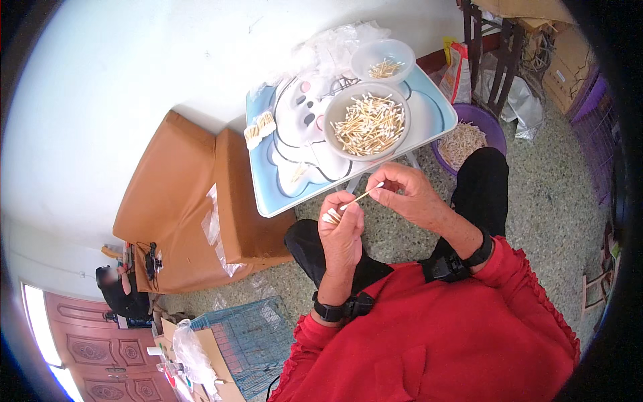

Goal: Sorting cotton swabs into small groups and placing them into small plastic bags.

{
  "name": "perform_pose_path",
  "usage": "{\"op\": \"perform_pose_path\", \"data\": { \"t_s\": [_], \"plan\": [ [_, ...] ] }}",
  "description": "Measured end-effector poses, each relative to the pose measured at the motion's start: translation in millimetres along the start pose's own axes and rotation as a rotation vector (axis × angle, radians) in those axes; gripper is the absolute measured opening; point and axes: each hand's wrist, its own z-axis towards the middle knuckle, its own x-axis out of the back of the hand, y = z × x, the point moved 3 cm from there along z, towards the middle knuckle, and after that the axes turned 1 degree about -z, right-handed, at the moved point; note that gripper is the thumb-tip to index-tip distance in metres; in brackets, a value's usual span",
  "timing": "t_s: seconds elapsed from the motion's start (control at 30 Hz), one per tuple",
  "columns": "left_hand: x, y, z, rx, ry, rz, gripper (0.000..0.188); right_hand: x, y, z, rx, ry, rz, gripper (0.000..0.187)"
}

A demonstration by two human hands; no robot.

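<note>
One cotton swab (363, 196): pinches it by the upper end between thumb and fingers of the right hand (412, 199), just in front of the patterned table (268, 195). With the left hand (343, 236) closed, grips a small bunch of swabs (331, 216) near the single swab's lower end. On the table, includes a large bowl (329, 127) heaped with loose swabs, a smaller bowl (361, 60) behind, and a bundle (260, 129) near the left edge.
</note>
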Motion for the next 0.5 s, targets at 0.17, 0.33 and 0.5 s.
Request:
{"op": "perform_pose_path", "data": {
  "t_s": [0.17,0.33,0.5],
  "plan": [
    [-0.2,-0.3,1.1,-0.015,-0.040,-0.005,0.011,-0.3,-1.4,-0.2,0.040,-0.007,-0.020,0.007],
    [2.1,-0.5,2.2,-0.029,-0.029,0.003,0.011,-2.5,2.7,0.0,0.040,-0.013,-0.006,0.008],
    [3.5,0.7,1.5,-0.045,-0.020,0.005,0.010,-4.1,3.1,-0.3,0.014,-0.006,0.033,0.009]
  ]
}}
